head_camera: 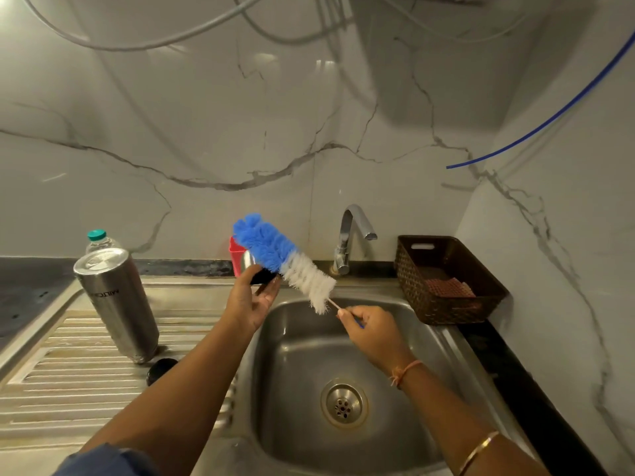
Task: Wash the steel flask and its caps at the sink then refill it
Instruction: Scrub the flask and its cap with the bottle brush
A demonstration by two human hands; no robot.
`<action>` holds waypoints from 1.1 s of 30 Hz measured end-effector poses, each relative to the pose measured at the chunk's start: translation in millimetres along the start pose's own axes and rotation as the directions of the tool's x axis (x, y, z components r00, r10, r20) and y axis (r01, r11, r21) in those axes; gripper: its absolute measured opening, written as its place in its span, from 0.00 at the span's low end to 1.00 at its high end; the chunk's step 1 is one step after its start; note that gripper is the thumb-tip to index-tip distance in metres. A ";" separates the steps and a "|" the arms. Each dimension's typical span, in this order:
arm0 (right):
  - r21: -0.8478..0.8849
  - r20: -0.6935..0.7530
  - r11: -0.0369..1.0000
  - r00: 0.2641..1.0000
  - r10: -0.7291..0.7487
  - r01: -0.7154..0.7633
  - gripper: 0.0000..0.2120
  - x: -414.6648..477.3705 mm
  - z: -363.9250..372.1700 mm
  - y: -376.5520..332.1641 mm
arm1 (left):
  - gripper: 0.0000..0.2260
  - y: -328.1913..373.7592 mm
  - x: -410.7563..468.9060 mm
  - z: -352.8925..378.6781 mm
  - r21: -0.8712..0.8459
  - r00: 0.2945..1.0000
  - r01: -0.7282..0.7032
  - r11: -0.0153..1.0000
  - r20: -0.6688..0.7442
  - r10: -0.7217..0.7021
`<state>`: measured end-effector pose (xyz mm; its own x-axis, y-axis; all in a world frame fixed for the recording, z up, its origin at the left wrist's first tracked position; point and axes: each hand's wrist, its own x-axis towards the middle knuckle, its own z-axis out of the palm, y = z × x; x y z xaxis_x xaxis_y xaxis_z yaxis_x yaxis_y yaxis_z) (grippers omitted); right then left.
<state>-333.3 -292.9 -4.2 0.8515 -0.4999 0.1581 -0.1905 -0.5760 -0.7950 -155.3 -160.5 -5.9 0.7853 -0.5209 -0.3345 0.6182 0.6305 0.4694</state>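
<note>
Steel flask (115, 300), tall and cylindrical, stands on the ribbed steel drainboard (68, 389) in the head view. It is at about 9 o'clock from the left hand (251, 300) and well apart from it, and that is the nearer hand. The left hand cups a small black cap (264, 277) in curled fingers over the steel sink basin (395, 389). The right hand (367, 331) pinches the thin handle of a blue-and-white bottle brush (285, 259). The brush's long axis runs from 4 o'clock up to 10 o'clock, and its bristles seem to touch the cap. A dark round piece (161, 370) lies at the flask's foot.
</note>
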 end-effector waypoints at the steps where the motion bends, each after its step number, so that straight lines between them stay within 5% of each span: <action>1: -0.063 0.010 0.998 1.000 -0.023 0.024 0.16 1.7 -3.2 -1.5 | 0.11 -1.2 -0.4 -1.8 0.094 1.000 0.009 0.995 0.003 -0.010; 5: -0.220 -0.009 0.976 1.000 0.001 -0.003 0.19 16.5 -22.1 -12.1 | 0.17 -6.4 -6.3 -2.0 0.451 0.999 -0.044 0.892 0.024 0.038; 10: -0.172 0.045 0.985 0.999 0.005 0.003 0.20 16.7 -34.9 -7.4 | 0.27 -2.3 -4.8 -5.1 0.524 0.985 -0.130 0.842 -0.032 0.172; 14: -0.157 0.036 0.988 0.999 0.011 -0.005 0.17 18.4 -31.3 -7.4 | 0.31 -7.7 -10.3 -4.3 0.795 0.973 -0.153 0.587 0.018 0.230; 17: -0.128 -0.020 0.991 0.999 0.036 -0.038 0.17 21.6 -30.6 -2.7 | 0.30 -13.9 -13.4 1.1 0.740 0.971 -0.197 0.643 0.058 0.231; 21: -0.088 0.001 0.996 1.000 0.029 -0.029 0.16 10.2 -31.0 6.0 | 0.30 -6.2 -5.2 -1.3 0.588 0.958 -0.164 0.792 -0.097 0.271; 28: -0.094 -0.007 0.995 0.999 0.037 -0.038 0.17 18.3 -23.6 1.5 | 0.31 -23.1 -14.5 -8.0 0.857 0.938 -0.245 0.453 0.091 0.335; 33: -0.021 -0.020 0.997 0.997 0.080 -0.081 0.12 9.1 -24.4 11.7 | 0.31 -13.3 -12.9 -8.1 0.807 0.929 -0.223 0.547 0.007 0.369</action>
<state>-339.7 -320.0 2.2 0.8235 -0.5574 0.1055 -0.2689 -0.5472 -0.7926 -173.4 -157.5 -14.5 0.9578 -0.2556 -0.1318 0.1356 -0.0027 0.9908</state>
